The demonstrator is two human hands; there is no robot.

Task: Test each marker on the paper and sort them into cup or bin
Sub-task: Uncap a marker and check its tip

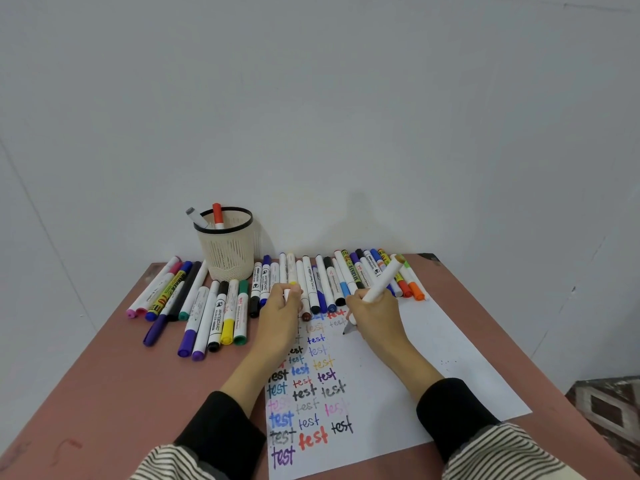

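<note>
At the centre of a reddish-brown table (104, 393), a person's right hand (375, 315) grips an uncapped white marker (377, 287), its dark tip touching the paper (450, 358) beside a faint grey "test". The left hand (282, 306), at nine o'clock from the right, is curled around what appears to be the cap (287, 294), pressing on the sheet's upper left edge.

Three columns of the word "test", in many colours, fill the sheet's left half, suggesting the work is well advanced. Only two markers stand in the cream mesh cup (227, 247) at eleven o'clock, however, so most sorting seems still ahead. No bin is in view.

A row of capped markers (332, 282) lies at twelve o'clock, just beyond both hands, and a second cluster (194, 306) crowds the table at ten o'clock, in front of the cup. Which have been tested cannot be told.
</note>
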